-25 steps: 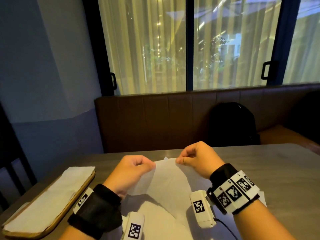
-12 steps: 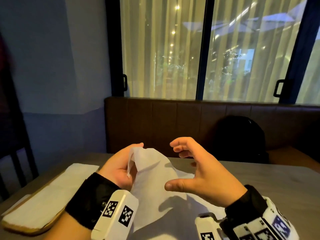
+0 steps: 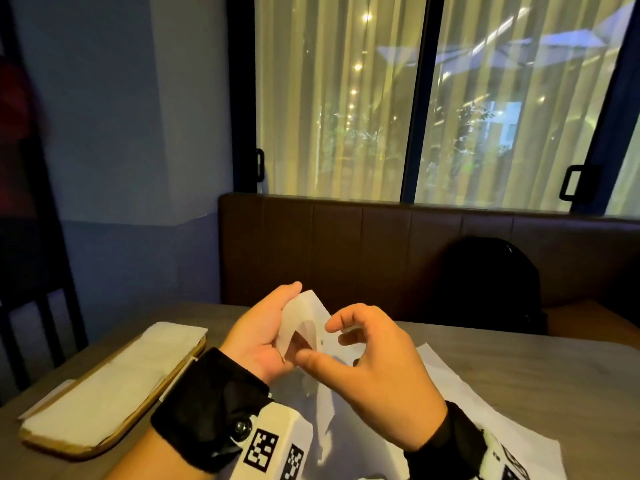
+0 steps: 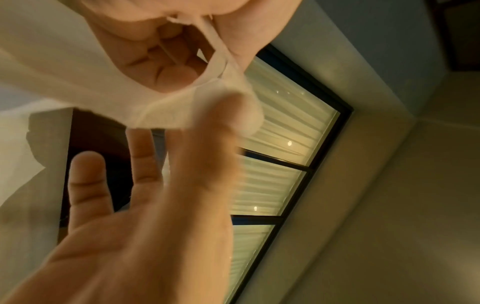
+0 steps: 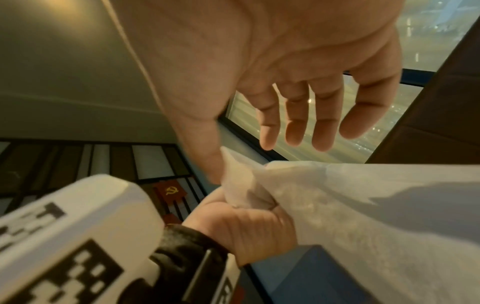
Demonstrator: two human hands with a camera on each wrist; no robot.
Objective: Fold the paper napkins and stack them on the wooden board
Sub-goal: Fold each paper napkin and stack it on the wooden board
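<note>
Pinching a raised corner of the thin white napkin (image 3: pixel 304 320) in my left hand (image 3: pixel 263 337), I keep my right hand (image 3: pixel 377 368) beside it with fingers loosely spread, above more napkins on the table (image 3: pixel 540 362), right of the wooden board (image 3: pixel 138 417) holding folded ones.

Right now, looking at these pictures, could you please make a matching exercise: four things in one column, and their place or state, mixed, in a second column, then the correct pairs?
Things:
1. left hand
2. right hand
3. wooden board
4. black bag

Place or state:
A. on the bench beyond the table
B. pinches the lifted napkin
C. fingers spread, grips nothing
D. at the table's left, under folded napkins

Pairs: 1-B, 2-C, 3-D, 4-A
</note>
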